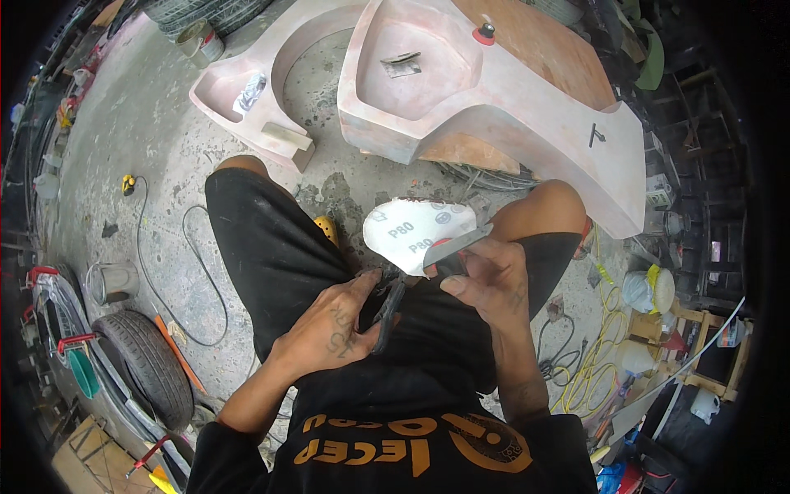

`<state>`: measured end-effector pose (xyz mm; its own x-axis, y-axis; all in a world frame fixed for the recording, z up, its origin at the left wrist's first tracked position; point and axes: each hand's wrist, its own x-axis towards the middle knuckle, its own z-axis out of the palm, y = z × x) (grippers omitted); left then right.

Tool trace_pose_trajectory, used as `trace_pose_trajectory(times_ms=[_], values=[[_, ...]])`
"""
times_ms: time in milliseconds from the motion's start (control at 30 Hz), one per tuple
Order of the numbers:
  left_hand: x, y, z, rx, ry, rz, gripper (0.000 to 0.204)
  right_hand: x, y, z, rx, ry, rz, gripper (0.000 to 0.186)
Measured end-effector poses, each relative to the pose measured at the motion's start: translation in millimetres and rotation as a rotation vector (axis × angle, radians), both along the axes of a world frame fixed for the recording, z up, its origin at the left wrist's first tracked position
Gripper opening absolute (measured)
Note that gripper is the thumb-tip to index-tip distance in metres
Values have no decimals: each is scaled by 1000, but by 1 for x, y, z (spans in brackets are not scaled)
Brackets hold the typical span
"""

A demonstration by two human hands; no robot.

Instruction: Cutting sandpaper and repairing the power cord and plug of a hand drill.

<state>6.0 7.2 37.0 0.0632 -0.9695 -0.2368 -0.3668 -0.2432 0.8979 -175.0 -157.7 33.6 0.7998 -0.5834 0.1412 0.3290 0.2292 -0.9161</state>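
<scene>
My left hand (337, 321) is closed on black-handled scissors (387, 309) in front of my lap, the tips at the lower edge of a white-backed sandpaper piece (415, 222) with rounded corners. My right hand (494, 280) grips that sandpaper at its lower right, where a dark grey edge sticks out and a red object (438, 247), partly hidden, shows behind my fingers. My crossed or bent legs in black shorts (280, 263) frame both hands.
Ahead lie two large pale pink moulded pieces (403, 115), with a small red-based tool (484, 33) on one. At left are a cable (224, 309), metal can (111, 281) and tyre (148, 370). At right are yellow hoses (597, 370), buckets (648, 288) and wooden frames (699, 354).
</scene>
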Motion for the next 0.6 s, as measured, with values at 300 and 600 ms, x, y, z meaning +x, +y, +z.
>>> trace_pose_trajectory(times_ms=[300, 600], values=[[1, 3, -6, -145, 60, 13, 53, -1, -2, 3, -66, 52, -13, 51], [5, 3, 4, -2, -67, -7, 48, -6, -7, 7, -179, 209, 41, 44]])
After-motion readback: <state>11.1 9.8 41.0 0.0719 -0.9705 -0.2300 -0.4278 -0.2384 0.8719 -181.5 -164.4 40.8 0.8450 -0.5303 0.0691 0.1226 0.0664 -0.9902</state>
